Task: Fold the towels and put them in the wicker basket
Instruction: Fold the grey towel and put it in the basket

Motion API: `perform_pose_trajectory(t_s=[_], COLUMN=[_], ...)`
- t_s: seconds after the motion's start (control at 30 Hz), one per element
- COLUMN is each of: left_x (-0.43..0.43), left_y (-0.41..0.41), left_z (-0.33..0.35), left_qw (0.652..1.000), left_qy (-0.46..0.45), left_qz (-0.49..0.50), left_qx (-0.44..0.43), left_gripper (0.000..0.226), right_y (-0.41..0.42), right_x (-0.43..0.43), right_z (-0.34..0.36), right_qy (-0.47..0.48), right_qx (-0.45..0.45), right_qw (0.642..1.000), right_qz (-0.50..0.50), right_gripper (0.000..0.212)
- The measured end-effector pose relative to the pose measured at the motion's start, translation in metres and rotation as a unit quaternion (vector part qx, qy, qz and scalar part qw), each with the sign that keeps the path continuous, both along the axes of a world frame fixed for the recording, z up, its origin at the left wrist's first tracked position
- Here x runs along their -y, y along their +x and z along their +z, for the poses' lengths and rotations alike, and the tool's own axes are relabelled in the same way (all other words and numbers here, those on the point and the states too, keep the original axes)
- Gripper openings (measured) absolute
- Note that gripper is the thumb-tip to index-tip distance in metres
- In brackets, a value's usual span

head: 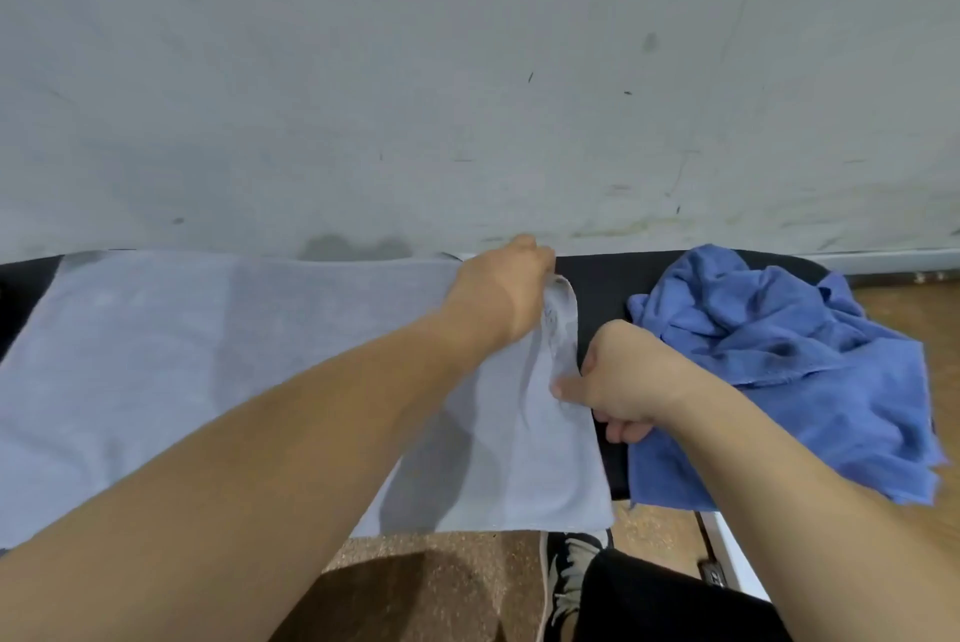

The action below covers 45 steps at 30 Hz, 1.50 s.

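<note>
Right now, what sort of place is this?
Probably a plain indoor workroom, hard to say more: black table against a scuffed grey wall, cork-like floor, pale towel spread for folding.

a plain indoor room: scuffed grey wall (467, 70), black table (602, 298), brown floor (441, 584).

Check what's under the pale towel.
A black table shows past the edges of the pale towel. The left hand and right hand grip its right edge. Whatever lies beneath the middle is covered.
</note>
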<state>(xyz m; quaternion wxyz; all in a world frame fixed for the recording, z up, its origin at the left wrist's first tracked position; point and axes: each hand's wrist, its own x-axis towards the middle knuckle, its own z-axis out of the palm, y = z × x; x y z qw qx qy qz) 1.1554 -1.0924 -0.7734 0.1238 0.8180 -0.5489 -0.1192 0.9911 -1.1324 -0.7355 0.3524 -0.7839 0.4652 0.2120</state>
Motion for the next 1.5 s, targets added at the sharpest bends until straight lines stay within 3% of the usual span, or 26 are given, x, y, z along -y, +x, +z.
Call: perform_pose_trajectory(t_s=[0.1, 0.2, 0.33, 0.47, 0.63, 0.73, 0.83, 0.9, 1.03, 1.17, 1.27, 1.5], left_x=[0.008, -0.005, -0.049, -0.085, -0.096, -0.075, -0.034, -0.005, 0.029, 0.039, 0.037, 0.042], left_y=[0.001, -0.002, -0.014, -0.031, -0.045, -0.041, -0.037, -0.036, -0.038, -0.044, -0.038, -0.047], left_z=[0.008, 0.012, 0.007, -0.007, -0.006, 0.006, 0.011, 0.012, 0.012, 0.016, 0.013, 0.030], left_qw=[0.988, 0.984, 0.999, 0.984, 0.983, 0.995, 0.996, 0.991, 0.987, 0.987, 0.985, 0.953], left_qy=[-0.118, -0.127, 0.020, 0.174, 0.180, 0.060, -0.020, 0.022, 0.084, 0.122, 0.094, -0.045], left_qz=[0.032, 0.027, 0.011, 0.022, 0.019, 0.052, 0.066, 0.090, 0.124, 0.101, 0.122, 0.112], left_qx=[-0.093, -0.124, -0.038, 0.000, 0.020, 0.052, -0.052, -0.097, -0.064, -0.013, -0.073, -0.277], left_gripper=[0.031, 0.041, 0.061, 0.081, 0.075, 0.055, 0.045, 0.052, 0.073, 0.037, 0.018, 0.039], right_y=[-0.005, -0.010, -0.013, -0.019, -0.035, -0.044, -0.046, -0.046, -0.047, -0.045, -0.046, -0.073], right_x=[0.005, 0.008, 0.008, 0.003, 0.003, 0.003, -0.001, 0.000, 0.004, 0.004, 0.006, 0.023], right_z=[0.003, 0.008, 0.009, 0.011, 0.017, 0.016, 0.011, 0.009, 0.011, 0.009, 0.010, 0.046], right_qy=[0.053, 0.100, 0.135, 0.127, 0.117, 0.146, 0.162, 0.170, 0.183, 0.172, 0.157, 0.189], right_qx=[0.026, 0.069, 0.095, 0.080, 0.074, 0.093, 0.099, 0.095, 0.071, 0.012, 0.019, 0.108], right_qw=[0.998, 0.991, 0.980, 0.984, 0.986, 0.980, 0.978, 0.978, 0.980, 0.984, 0.986, 0.975], right_qz=[-0.020, -0.061, -0.108, -0.095, -0.092, -0.097, -0.082, -0.072, -0.026, 0.036, 0.053, 0.049], right_gripper=[0.031, 0.017, 0.015, 0.016, 0.027, 0.043, 0.058, 0.060, 0.048, 0.042, 0.040, 0.045])
